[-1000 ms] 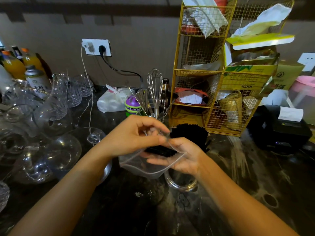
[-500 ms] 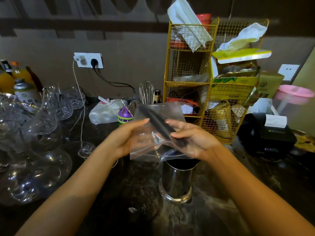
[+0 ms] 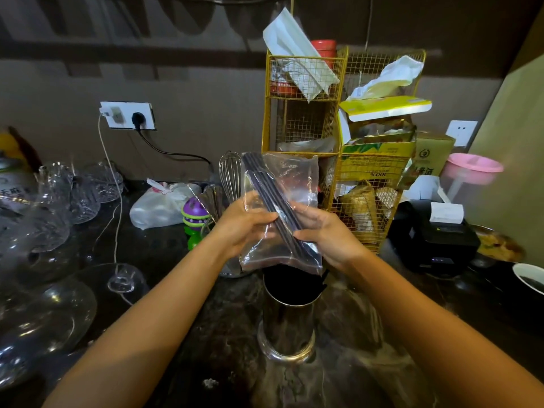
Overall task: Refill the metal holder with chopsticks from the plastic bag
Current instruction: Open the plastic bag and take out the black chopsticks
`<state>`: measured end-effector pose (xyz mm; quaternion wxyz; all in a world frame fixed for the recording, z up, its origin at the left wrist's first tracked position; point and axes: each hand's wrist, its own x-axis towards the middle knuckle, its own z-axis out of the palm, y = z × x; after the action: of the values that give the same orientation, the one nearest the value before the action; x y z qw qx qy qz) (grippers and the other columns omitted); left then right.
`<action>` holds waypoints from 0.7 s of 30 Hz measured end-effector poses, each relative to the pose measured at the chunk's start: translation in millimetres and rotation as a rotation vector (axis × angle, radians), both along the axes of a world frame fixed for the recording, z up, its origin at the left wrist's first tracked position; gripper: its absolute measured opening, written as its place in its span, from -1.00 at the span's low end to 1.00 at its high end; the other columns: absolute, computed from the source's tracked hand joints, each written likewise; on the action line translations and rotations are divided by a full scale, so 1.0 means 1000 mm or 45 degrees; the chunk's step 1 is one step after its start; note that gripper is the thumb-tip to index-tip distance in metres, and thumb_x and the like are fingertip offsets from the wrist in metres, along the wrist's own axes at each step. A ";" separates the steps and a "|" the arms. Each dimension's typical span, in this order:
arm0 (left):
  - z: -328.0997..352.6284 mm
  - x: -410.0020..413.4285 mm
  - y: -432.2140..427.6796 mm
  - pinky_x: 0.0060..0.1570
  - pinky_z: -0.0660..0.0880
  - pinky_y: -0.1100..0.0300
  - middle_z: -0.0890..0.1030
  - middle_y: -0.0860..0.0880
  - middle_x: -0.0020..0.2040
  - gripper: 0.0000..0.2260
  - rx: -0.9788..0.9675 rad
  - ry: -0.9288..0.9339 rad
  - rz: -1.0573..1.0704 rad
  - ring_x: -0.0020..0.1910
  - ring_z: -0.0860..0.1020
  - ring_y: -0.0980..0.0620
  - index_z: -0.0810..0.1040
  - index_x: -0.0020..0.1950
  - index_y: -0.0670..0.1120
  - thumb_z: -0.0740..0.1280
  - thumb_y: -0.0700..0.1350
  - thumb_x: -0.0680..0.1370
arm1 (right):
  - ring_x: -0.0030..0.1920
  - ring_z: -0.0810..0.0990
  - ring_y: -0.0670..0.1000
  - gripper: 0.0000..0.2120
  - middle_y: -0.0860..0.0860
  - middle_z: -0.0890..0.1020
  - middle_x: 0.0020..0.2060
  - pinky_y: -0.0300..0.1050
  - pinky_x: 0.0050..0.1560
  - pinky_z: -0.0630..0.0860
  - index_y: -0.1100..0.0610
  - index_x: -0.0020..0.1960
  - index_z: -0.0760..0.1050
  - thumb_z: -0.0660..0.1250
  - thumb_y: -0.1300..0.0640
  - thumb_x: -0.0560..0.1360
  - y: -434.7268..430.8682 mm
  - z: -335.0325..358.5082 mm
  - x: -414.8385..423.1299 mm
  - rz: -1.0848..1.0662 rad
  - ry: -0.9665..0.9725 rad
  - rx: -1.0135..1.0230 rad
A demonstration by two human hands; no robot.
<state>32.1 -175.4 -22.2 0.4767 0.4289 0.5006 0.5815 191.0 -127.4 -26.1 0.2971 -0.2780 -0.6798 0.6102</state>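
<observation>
A clear plastic bag (image 3: 297, 184) is held upside down over the metal holder (image 3: 287, 316), its mouth just above the rim. A few dark chopsticks (image 3: 270, 198) lie slanted inside the bag. My left hand (image 3: 243, 222) grips the bag's left side. On the right side, my right hand (image 3: 323, 228) pinches the chopsticks through the plastic. The shiny cylindrical holder stands upright on the dark counter, and its inside looks dark with chopsticks.
Several glass vessels (image 3: 56, 219) crowd the counter's left side. A whisk (image 3: 231, 175) and a white tied bag (image 3: 160, 206) stand behind my hands. Behind and to the right rises a yellow wire rack (image 3: 300, 119). A black receipt printer (image 3: 432, 234) sits at right.
The bag was lifted from low over the holder and turned upright, mouth down. Most of the black chopsticks are no longer in the bag; only a few remain inside it.
</observation>
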 end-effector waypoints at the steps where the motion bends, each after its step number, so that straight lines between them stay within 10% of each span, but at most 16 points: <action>1: -0.001 0.001 -0.001 -0.37 0.59 0.21 0.66 -0.01 -0.28 -0.69 0.025 0.028 0.000 -0.34 0.64 0.10 0.43 0.05 -0.04 0.29 -0.37 0.41 | 0.24 0.49 0.08 -0.43 0.11 0.51 0.26 0.01 0.26 0.46 0.14 0.33 0.32 0.18 0.53 0.40 0.000 -0.001 0.000 -0.025 -0.028 0.030; 10: -0.011 0.006 -0.004 -0.38 0.58 0.26 0.69 0.02 -0.35 -0.60 0.199 0.081 -0.082 -0.32 0.64 0.12 0.40 -0.01 0.06 0.23 -0.46 0.42 | 0.29 0.44 0.17 -0.58 0.22 0.45 0.29 0.07 0.35 0.36 0.27 0.34 0.29 0.12 0.45 0.49 -0.003 -0.015 0.005 -0.052 0.009 0.068; 16: -0.015 0.007 -0.005 -0.30 0.58 0.29 0.62 -0.04 -0.14 -0.55 0.245 0.100 -0.077 -0.21 0.63 0.11 0.39 0.07 0.05 0.27 -0.46 0.39 | 0.22 0.46 0.05 -0.60 0.05 0.46 0.21 -0.36 -0.03 0.52 0.22 0.36 0.27 0.10 0.37 0.53 -0.004 -0.013 0.008 -0.026 0.020 0.011; 21: -0.015 0.005 -0.008 -0.10 0.58 0.21 0.63 -0.05 -0.09 -0.53 0.242 0.167 -0.072 -0.18 0.63 0.12 0.40 0.11 0.07 0.30 -0.42 0.37 | 0.14 0.50 0.06 -0.61 0.06 0.48 0.17 -0.30 -0.08 0.56 0.20 0.35 0.28 0.12 0.33 0.53 -0.004 -0.012 0.010 -0.049 -0.003 -0.006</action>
<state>36.9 -183.6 -37.4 0.4164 0.5233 0.4611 0.5832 200.9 -131.2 -37.8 0.3073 -0.2925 -0.6732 0.6057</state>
